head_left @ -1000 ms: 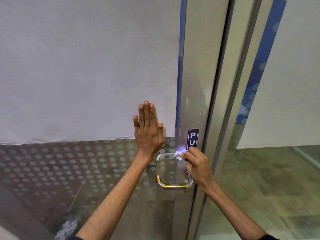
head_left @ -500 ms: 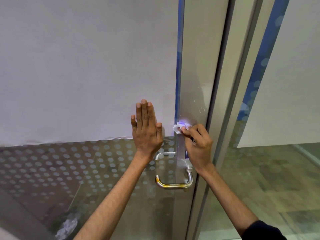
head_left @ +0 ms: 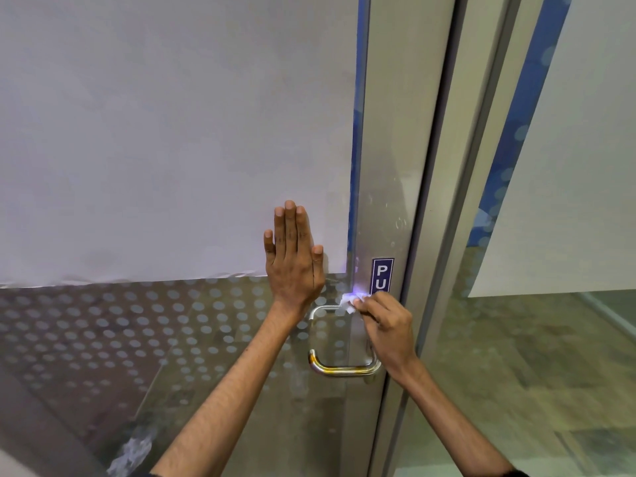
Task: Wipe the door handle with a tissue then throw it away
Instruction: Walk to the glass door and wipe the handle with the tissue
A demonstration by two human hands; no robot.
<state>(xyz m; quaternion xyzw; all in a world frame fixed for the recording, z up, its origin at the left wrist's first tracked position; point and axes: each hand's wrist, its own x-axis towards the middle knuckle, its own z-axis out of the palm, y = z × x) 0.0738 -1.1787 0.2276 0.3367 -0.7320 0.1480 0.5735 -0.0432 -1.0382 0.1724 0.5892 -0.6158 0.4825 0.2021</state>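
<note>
The right hand [head_left: 387, 333] has dropped from the door frame [head_left: 389, 173] half a second ago to the top bar of the handle [head_left: 344, 370], fingers pinching a crumpled white tissue [head_left: 349, 301] against it. The left hand [head_left: 294, 259] stays flat, fingers together, on the glass door [head_left: 103, 339]. A blue sign [head_left: 382, 275] sits above.

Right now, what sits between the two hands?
In the head view, between the left hand and right hand: the handle's top bar and the tissue.
</note>
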